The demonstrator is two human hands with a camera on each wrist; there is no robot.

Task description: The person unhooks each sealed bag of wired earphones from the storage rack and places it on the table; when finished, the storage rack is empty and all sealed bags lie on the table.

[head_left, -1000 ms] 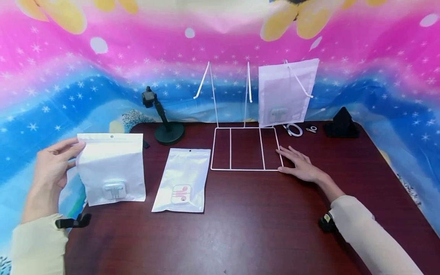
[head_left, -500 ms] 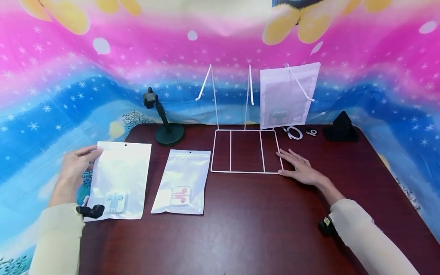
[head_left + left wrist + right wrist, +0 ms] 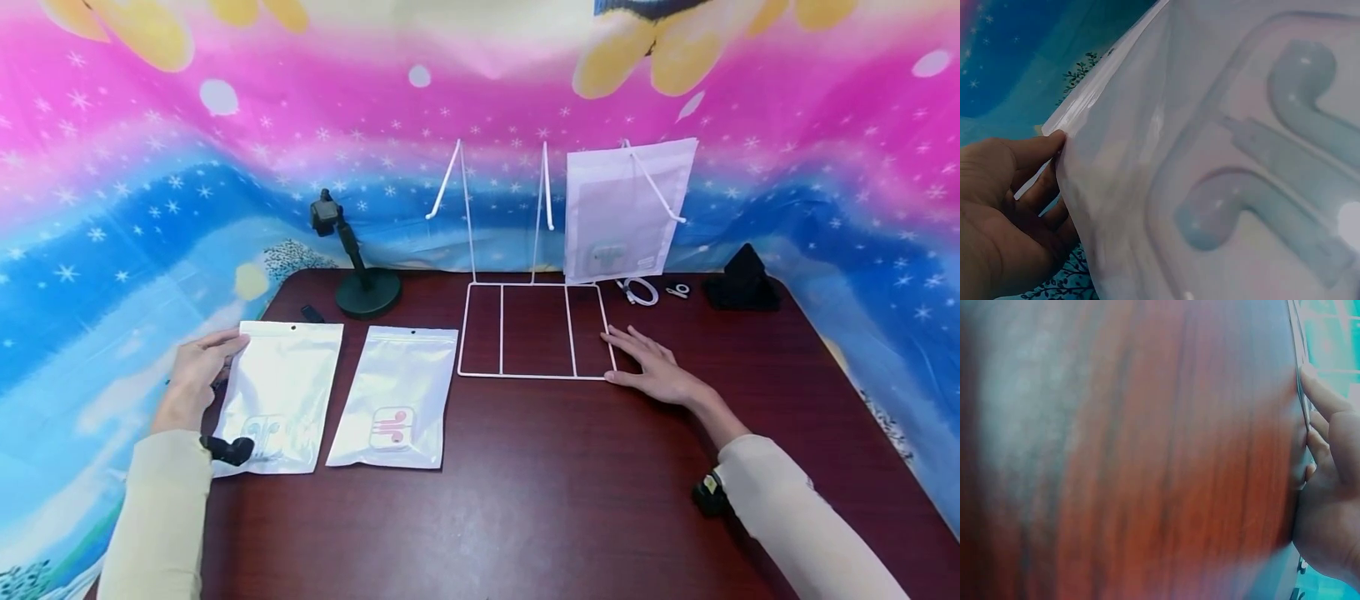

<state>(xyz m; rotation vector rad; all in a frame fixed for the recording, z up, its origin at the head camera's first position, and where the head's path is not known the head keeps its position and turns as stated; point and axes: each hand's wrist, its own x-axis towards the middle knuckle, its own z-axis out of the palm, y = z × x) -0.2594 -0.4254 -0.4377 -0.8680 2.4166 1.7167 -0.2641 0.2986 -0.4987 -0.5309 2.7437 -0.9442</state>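
Observation:
My left hand (image 3: 197,375) pinches the upper left edge of a white zip-top pouch (image 3: 288,371) at the left of the table. Through its front shows a clear case of earphones (image 3: 262,435), seen large in the left wrist view as pale earphones (image 3: 1222,200). Just right of it lies a second white pouch (image 3: 405,367) with pink-looking earphones (image 3: 392,428). With fingers spread and nearly straight, my right hand (image 3: 654,371) rests at the right side of a white wire rack's base (image 3: 536,377). In the right wrist view that hand (image 3: 1329,481) is at the edge.
A pouch (image 3: 618,225) hangs on the rack's right hook; the left hook (image 3: 444,179) and middle hook (image 3: 548,187) hold nothing. Behind stand a black stand (image 3: 367,293) and a dark phone holder (image 3: 744,282). A white cable (image 3: 641,292) lies behind the rack's base.
My left hand has moved right and down with its pouch, bringing it beside the second pouch, low over the table. My right hand has stayed at the rack.

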